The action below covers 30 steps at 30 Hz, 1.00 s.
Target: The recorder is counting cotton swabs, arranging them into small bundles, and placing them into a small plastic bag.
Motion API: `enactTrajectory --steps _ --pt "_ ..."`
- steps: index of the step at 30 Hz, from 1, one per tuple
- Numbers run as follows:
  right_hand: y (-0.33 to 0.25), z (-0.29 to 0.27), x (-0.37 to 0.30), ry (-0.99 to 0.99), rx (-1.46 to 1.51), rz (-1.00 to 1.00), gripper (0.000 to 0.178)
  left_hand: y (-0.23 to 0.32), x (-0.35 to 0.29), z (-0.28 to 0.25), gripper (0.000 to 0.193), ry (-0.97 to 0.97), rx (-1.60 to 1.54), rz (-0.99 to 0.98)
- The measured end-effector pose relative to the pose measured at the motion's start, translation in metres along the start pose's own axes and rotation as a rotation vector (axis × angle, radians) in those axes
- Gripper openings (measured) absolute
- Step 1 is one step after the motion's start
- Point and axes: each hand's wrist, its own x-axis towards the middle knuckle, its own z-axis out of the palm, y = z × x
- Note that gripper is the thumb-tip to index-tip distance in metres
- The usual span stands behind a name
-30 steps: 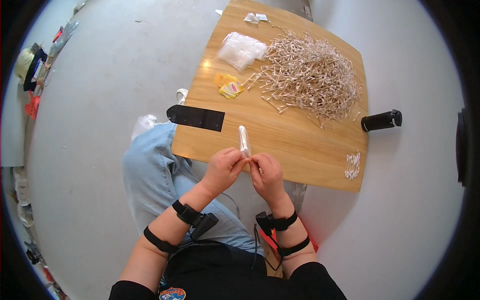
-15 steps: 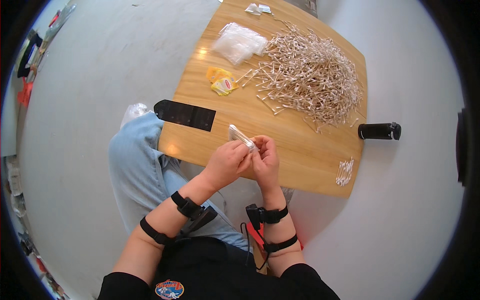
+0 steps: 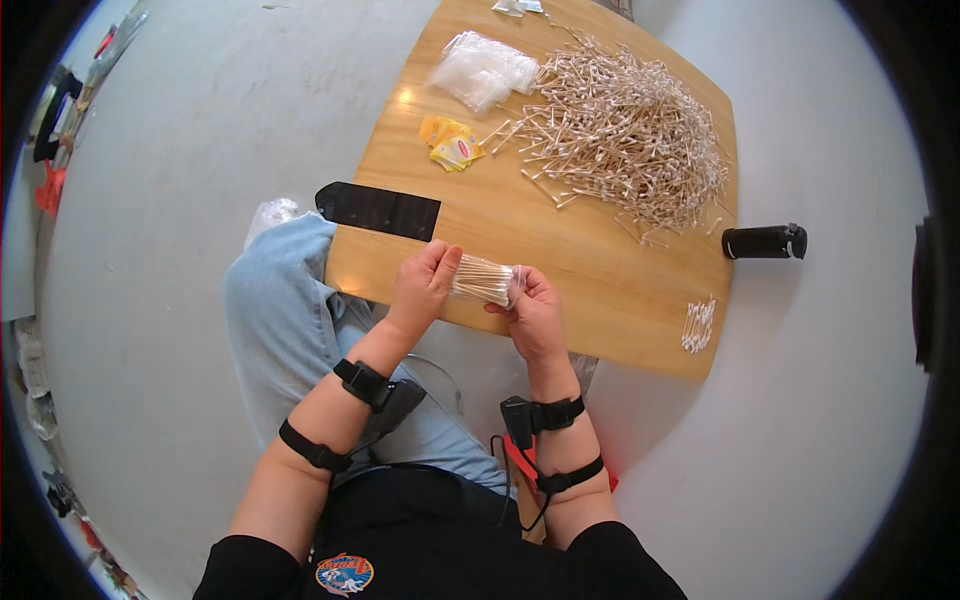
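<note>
Between my hands, above the table's near edge, is a clear plastic bag of cotton swabs [image 3: 482,280], its sticks lying side by side. My left hand [image 3: 425,285] grips one end with the thumb on top. At the other end, the fingers of my right hand [image 3: 535,310] pinch the clear plastic edge. A large loose heap of cotton swabs [image 3: 630,130] covers the far right of the wooden table [image 3: 590,275]. Several clear plastic bags [image 3: 485,70] lie stacked to the left of the heap. Nearer me are some yellow printed cards [image 3: 452,145].
A flat black strap-like piece [image 3: 380,210] lies at the table's left edge. A small bunch of cotton swabs [image 3: 698,325] rests near the right corner. Just off the right edge is a black cylinder [image 3: 765,242]. White scraps [image 3: 517,7] lie at the far edge.
My hands have drawn apart, and the bag has turned from a steep tilt to nearly level, its broad side now showing. My left hand has shifted to the bag's left end.
</note>
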Motion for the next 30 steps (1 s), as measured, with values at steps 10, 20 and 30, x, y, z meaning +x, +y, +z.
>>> enactTrajectory --steps 10,20,30 --pt "0.012 0.032 -0.011 0.154 -0.079 -0.058 0.022 -0.004 -0.012 -0.014 0.031 0.141 0.087 0.044" --pt "0.026 0.052 0.002 0.179 -0.346 -0.146 0.026 -0.010 -0.013 -0.019 0.030 0.143 0.131 0.111" --pt "0.023 0.054 0.005 0.174 -0.152 -0.045 0.025 -0.010 -0.007 -0.030 0.028 -0.144 -0.760 -0.460"
